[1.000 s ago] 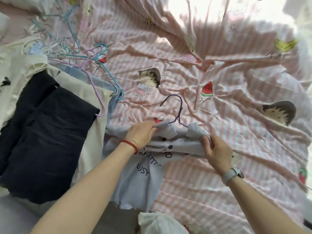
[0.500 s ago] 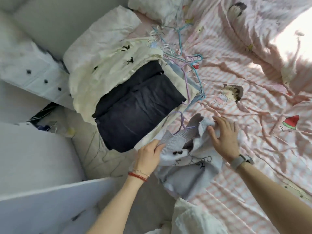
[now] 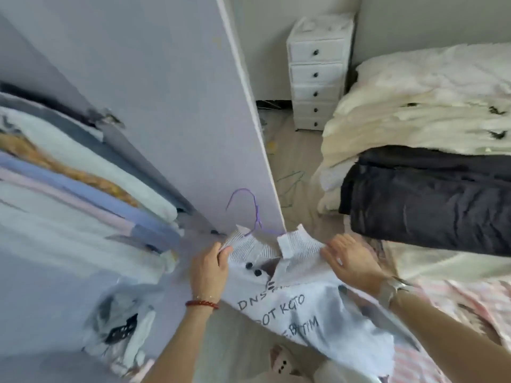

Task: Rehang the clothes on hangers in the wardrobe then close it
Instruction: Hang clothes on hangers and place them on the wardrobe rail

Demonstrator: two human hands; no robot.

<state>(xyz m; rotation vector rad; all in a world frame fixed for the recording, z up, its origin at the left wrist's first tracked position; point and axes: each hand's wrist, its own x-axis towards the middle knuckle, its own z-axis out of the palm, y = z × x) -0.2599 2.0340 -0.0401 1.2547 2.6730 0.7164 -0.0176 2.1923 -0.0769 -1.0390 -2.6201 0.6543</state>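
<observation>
Both hands, left hand (image 3: 208,268) and right hand (image 3: 349,261), grip the shirt (image 3: 290,299) shoulders, keeping it seated on the purple hanger (image 3: 250,214) for the wardrobe (image 3: 83,175).

The white shirt (image 3: 298,308) bore dark printed lettering in three slanted lines: "DNS" with the rest hidden, then "OT KGTO", then a blurred line ending in "TIM"
</observation>
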